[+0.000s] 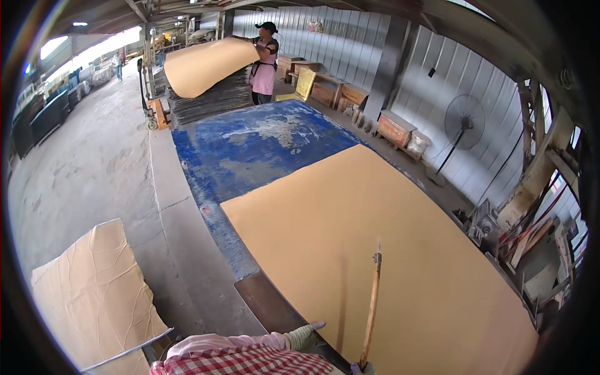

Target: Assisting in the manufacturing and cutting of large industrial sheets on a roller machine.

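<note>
A large smooth tan sheet [387, 237] lies flat in front of me, over the near part of a long table. My left hand [304, 335], in a pale glove, is at the sheet's near left edge with a finger stretched out; its other fingers are partly hidden. At the bottom edge of the view, my right hand [362, 369] is closed round the lower end of a wooden stick [372, 306]. The stick stands nearly upright above the sheet, with a thin metal point at its upper end. Most of the right hand is cut off by the frame.
Beyond the sheet extends a worn blue tabletop [250, 144]. At its far end a person [265, 69] in a pink apron handles another tan sheet [209, 65] over a dark stack [212, 103]. A creased tan sheet [94, 287] lies at left. A fan [464, 122] stands right.
</note>
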Demonstrator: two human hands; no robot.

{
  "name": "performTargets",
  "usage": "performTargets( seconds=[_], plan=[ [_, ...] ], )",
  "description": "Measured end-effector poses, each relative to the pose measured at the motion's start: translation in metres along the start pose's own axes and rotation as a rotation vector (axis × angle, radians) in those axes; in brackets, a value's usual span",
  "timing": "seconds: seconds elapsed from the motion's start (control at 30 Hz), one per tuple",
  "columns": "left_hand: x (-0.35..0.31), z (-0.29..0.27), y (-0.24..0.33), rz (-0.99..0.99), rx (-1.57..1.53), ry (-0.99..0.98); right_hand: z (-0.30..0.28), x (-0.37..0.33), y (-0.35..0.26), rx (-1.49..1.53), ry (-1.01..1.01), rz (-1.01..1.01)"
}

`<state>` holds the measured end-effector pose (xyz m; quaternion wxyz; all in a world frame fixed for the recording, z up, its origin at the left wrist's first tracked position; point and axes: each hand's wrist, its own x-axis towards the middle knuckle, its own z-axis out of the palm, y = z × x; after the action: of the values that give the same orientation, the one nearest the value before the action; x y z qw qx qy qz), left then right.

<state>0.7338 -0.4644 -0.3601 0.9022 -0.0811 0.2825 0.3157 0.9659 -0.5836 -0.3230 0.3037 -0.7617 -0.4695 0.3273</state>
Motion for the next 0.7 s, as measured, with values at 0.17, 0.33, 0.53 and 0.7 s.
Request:
performTargets(
  seconds=[0.17, 0.33, 0.53, 0.7],
  plan=[
    [0.01, 0.0, -0.001, -0.124, 0.106, 0.153, -0.002, -0.006, -0.025, 0.029, 0.028, 0.094],
    [0.004, 0.016, 0.005, -0.233, 0.297, 0.091, -0.004, 0.002, -0.031, -0.032, 0.12, -0.025],
    [0.027, 0.012, -0.005, -0.153, 0.309, -0.01, -0.009, -0.018, -0.037, 0.503, 0.045, 0.212],
    [0.036, 0.019, -0.025, -0.266, 0.347, 0.004, -0.013, -0.032, -0.032, 0.448, 0.118, 0.31]
  ],
)
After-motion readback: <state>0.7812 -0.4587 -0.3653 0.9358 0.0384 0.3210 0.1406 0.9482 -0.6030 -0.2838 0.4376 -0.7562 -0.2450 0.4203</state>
